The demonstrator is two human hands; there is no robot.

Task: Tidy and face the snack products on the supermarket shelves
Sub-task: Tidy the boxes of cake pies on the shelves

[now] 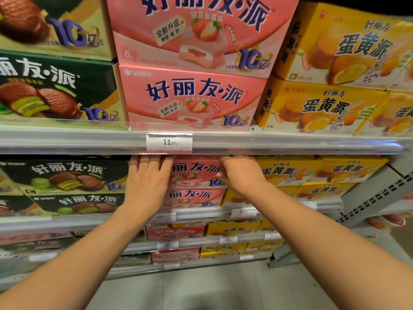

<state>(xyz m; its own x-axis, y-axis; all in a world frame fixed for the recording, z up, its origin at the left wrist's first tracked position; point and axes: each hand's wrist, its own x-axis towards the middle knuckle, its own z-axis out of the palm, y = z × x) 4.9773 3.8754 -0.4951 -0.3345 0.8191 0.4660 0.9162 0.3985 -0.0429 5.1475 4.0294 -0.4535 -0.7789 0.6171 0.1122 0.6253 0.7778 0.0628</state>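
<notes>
A pink strawberry pie box [196, 173] sits on top of another pink box [194, 196] on the second shelf, just under the upper shelf edge. My left hand [147, 182] lies flat against its left front with straight fingers pointing up. My right hand [240, 173] is at the box's right end, fingers curled round its upper right corner; the fingertips are hidden under the shelf rail. Two larger pink boxes [192, 97] are stacked on the shelf above, facing forward.
Green-and-brown pie boxes [64, 177] stand left of the pink ones, yellow egg-yolk pie boxes [321, 171] right. A shelf rail with a price tag [169, 142] runs just above my hands. Lower shelves hold more boxes; grey floor [212, 287] lies below.
</notes>
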